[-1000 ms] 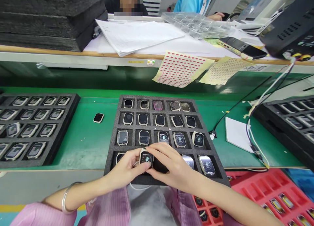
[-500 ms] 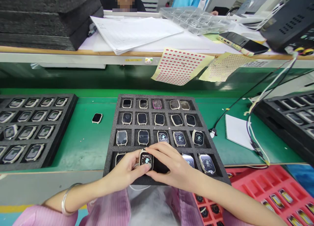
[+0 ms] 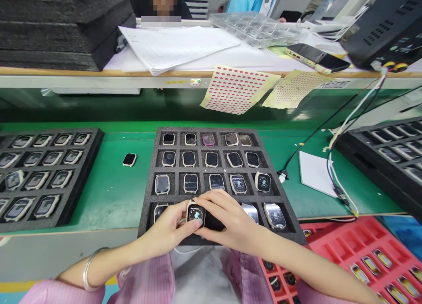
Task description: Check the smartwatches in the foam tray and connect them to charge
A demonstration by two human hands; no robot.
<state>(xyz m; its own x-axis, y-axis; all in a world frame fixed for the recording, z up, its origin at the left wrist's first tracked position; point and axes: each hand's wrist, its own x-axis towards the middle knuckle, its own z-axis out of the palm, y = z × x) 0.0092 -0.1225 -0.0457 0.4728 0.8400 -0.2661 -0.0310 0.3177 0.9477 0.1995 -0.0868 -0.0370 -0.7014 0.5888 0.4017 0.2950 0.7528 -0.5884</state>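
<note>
A small smartwatch body (image 3: 195, 214) with a lit screen is held upright over the front row of a black foam tray (image 3: 150, 181). My left hand (image 3: 168, 229) grips it from the left with thumb and fingers. My right hand (image 3: 227, 220) pinches its right edge and top, fingers curled over the tray's front slots. The tray holds several more watch bodies in its slots, some with lit screens.
A second foam tray (image 3: 84, 181) of watches lies at the left, a loose watch body (image 3: 129, 159) on the green mat between. At the right sit another black tray (image 3: 372, 152), cables (image 3: 332, 181), a white sheet (image 3: 313, 174) and a red tray (image 3: 356, 255). Other people sit beyond the shelf.
Both hands stay on the watch in the same place. The camera view has shifted slightly; nothing else has moved.
</note>
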